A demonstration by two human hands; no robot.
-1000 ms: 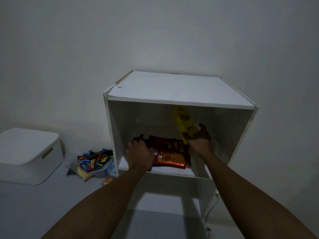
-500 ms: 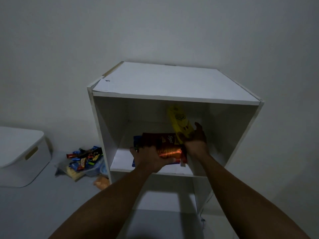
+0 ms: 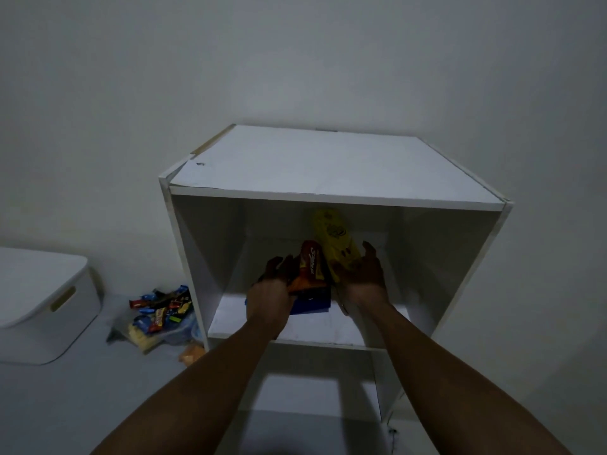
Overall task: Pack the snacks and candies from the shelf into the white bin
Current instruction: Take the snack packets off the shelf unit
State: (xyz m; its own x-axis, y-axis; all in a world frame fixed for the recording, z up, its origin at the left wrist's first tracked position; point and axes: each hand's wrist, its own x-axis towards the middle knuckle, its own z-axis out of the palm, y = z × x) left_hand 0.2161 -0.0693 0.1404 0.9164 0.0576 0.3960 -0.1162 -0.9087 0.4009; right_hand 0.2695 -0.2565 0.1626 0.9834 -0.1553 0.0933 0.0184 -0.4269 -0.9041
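Grey wall (image 3: 295,60) fills the back of the dim room, and a grey floor (image 3: 65,405) lies below it. A white shelf (image 3: 328,165) shaped like a box stands against the wall. Both arms reach into its top part. The left hand (image 3: 272,290) has its fingers curled round a red bag (image 3: 310,266) and holds it up on its end, just above the shelf board. The right hand (image 3: 361,274) holds a yellow bag (image 3: 333,236), with the thumb on the front of the bag and the other fingers spread behind it. The yellow bag stands tall and leans a little to the left. The two bags touch each other between the hands. A blue pack (image 3: 312,302) lies flat on the shelf board, under the red bag and close to the left hand. I cannot tell if the left hand touches it. The white bin (image 3: 82,310) sits on the floor, far off to the left of the shelf, and its lid (image 3: 33,280) is on. A pile of candies (image 3: 161,310) in many colours lies on the floor between the bin and the shelf, close to the shelf's left side. A small orange thing (image 3: 192,353) lies on the floor just in front of that pile, by the bottom corner of the shelf.
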